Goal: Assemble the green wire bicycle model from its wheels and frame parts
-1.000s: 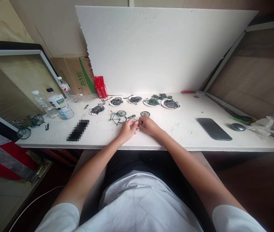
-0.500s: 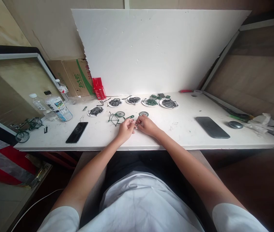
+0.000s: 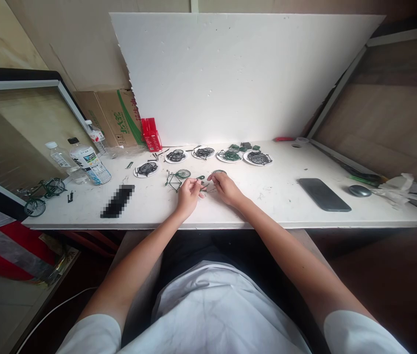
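Observation:
Both my hands rest on the white table (image 3: 274, 206) near its middle. My left hand (image 3: 187, 195) has its fingers curled, thumb and forefinger pinched on a tiny metal part. It sits right beside a half-built green toy bicycle frame (image 3: 174, 181) with one wheel (image 3: 183, 173). My right hand (image 3: 226, 190) lies a little apart from it, fingertips pointing left towards a small dark piece (image 3: 204, 187) on the table. What its fingers hold is too small to make out. A loose wheel (image 3: 218, 171) peeks out behind it.
Several white dishes of bicycle parts (image 3: 258, 158) line the back of the table. A finished green toy bicycle (image 3: 41, 195), water bottles (image 3: 90, 163) and a phone (image 3: 117, 201) are at the left. Another phone (image 3: 324, 194) and a mouse (image 3: 359, 191) lie at the right. A white foam board (image 3: 237, 73) stands behind.
My hands, which were together on one small part, have drawn slightly apart and shifted a little towards the bicycle frame.

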A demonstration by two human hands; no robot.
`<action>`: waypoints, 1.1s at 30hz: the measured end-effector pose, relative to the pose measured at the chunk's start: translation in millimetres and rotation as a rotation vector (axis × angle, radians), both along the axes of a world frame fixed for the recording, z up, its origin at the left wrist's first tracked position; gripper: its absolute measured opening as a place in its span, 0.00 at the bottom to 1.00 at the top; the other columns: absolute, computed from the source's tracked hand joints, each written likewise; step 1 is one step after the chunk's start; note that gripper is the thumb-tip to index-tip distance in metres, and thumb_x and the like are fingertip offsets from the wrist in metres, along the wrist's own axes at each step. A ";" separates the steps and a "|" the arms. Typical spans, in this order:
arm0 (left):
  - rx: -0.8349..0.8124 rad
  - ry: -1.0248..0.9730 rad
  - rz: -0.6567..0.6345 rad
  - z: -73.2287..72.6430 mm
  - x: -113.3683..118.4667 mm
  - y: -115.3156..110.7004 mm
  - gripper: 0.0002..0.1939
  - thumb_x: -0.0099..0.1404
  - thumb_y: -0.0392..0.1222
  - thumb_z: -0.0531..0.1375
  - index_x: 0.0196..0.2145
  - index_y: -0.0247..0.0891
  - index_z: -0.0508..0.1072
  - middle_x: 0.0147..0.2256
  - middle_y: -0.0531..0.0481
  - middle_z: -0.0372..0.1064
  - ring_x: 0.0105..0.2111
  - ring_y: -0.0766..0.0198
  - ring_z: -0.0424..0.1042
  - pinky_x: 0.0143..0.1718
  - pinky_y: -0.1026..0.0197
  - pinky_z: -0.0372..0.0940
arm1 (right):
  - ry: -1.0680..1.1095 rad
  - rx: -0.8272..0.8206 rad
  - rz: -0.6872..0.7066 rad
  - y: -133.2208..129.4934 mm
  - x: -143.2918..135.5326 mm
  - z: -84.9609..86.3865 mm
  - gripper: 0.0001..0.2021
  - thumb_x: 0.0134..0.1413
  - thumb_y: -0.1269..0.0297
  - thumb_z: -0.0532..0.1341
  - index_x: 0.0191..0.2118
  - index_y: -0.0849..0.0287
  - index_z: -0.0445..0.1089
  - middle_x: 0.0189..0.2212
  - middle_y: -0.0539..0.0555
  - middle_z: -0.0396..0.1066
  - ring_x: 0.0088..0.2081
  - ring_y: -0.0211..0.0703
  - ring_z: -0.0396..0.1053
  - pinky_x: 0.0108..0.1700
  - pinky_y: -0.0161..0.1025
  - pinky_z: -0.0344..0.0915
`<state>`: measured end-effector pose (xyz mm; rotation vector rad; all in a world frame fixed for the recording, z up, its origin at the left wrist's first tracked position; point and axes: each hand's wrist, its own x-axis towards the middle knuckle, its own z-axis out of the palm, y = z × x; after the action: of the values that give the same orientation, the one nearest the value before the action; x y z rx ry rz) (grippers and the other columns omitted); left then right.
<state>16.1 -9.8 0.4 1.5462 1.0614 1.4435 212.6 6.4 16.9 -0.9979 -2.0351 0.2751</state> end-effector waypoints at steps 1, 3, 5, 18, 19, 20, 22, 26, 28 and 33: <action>0.006 -0.001 0.008 -0.1 -0.2 -0.1 0.21 0.73 0.61 0.62 0.42 0.39 0.69 0.40 0.43 0.82 0.25 0.64 0.79 0.27 0.62 0.69 | -0.018 -0.002 -0.002 0.0 -0.2 -0.4 0.14 0.76 0.65 0.50 0.49 0.59 0.74 0.45 0.62 0.78 0.48 0.53 0.71 0.52 0.46 0.66; 0.018 -0.002 0.027 -0.8 -0.7 0.1 0.21 0.74 0.62 0.61 0.42 0.40 0.67 0.43 0.42 0.82 0.26 0.63 0.80 0.27 0.61 0.70 | -0.063 -0.007 -0.013 -0.6 -0.5 -0.7 0.13 0.75 0.64 0.54 0.48 0.60 0.76 0.43 0.61 0.79 0.47 0.53 0.73 0.50 0.46 0.66; 0.031 -0.001 0.048 -2.5 -1.4 1.1 0.20 0.74 0.62 0.61 0.42 0.41 0.67 0.46 0.41 0.81 0.27 0.62 0.81 0.28 0.61 0.70 | -0.113 -0.015 -0.003 -1.3 -0.4 -1.1 0.10 0.71 0.65 0.59 0.47 0.59 0.78 0.42 0.60 0.80 0.45 0.53 0.74 0.49 0.45 0.67; 0.097 0.095 0.146 -9.5 -3.7 6.2 0.18 0.75 0.59 0.61 0.40 0.43 0.66 0.38 0.45 0.81 0.29 0.57 0.82 0.33 0.57 0.71 | -0.160 -0.041 0.163 -3.4 -0.9 -3.1 0.06 0.59 0.70 0.69 0.41 0.58 0.84 0.39 0.56 0.84 0.39 0.48 0.77 0.44 0.40 0.68; 0.097 0.099 0.148 -9.1 -3.5 6.0 0.18 0.75 0.59 0.60 0.40 0.43 0.65 0.38 0.45 0.81 0.29 0.58 0.82 0.33 0.58 0.70 | -0.160 -0.045 0.177 -3.0 -0.5 -3.4 0.06 0.59 0.71 0.68 0.41 0.58 0.84 0.39 0.56 0.84 0.39 0.47 0.77 0.45 0.40 0.68; 0.096 0.104 0.150 -8.8 -3.4 5.9 0.18 0.75 0.59 0.60 0.39 0.43 0.65 0.39 0.45 0.81 0.30 0.58 0.82 0.32 0.58 0.70 | -0.164 -0.048 0.190 -2.5 0.0 -3.7 0.08 0.59 0.73 0.67 0.41 0.58 0.84 0.39 0.56 0.84 0.39 0.47 0.77 0.45 0.39 0.68; 0.088 0.115 0.151 -8.4 -3.2 5.7 0.18 0.75 0.59 0.60 0.39 0.43 0.65 0.39 0.46 0.81 0.31 0.58 0.82 0.32 0.59 0.68 | -0.184 -0.049 0.201 -1.4 0.8 -4.4 0.10 0.60 0.77 0.66 0.41 0.58 0.84 0.38 0.55 0.84 0.38 0.46 0.76 0.45 0.39 0.67; 0.078 0.155 0.155 -8.5 -3.5 5.3 0.17 0.75 0.59 0.60 0.40 0.44 0.66 0.33 0.49 0.79 0.32 0.58 0.81 0.33 0.59 0.67 | -0.264 -0.003 0.164 -1.3 -0.1 -3.7 0.10 0.63 0.76 0.65 0.40 0.57 0.85 0.35 0.56 0.81 0.38 0.47 0.74 0.42 0.38 0.65; 0.092 0.188 0.161 -8.9 -3.9 5.2 0.16 0.75 0.58 0.60 0.39 0.44 0.66 0.31 0.50 0.78 0.32 0.57 0.81 0.34 0.59 0.67 | -0.302 0.007 0.147 -2.3 -1.5 -2.6 0.10 0.64 0.76 0.65 0.41 0.57 0.84 0.35 0.57 0.81 0.39 0.47 0.74 0.42 0.39 0.64; 0.087 0.222 0.145 -10.5 -4.6 6.0 0.17 0.75 0.59 0.61 0.38 0.44 0.66 0.29 0.51 0.75 0.32 0.56 0.80 0.33 0.58 0.66 | -0.310 -0.054 0.103 -3.8 -3.3 -1.8 0.15 0.60 0.81 0.62 0.44 0.58 0.83 0.39 0.57 0.83 0.42 0.48 0.77 0.45 0.38 0.66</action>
<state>11.5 -3.7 -10.1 1.7544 1.2784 1.4554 209.3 2.6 15.1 -1.0208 -2.3754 0.2414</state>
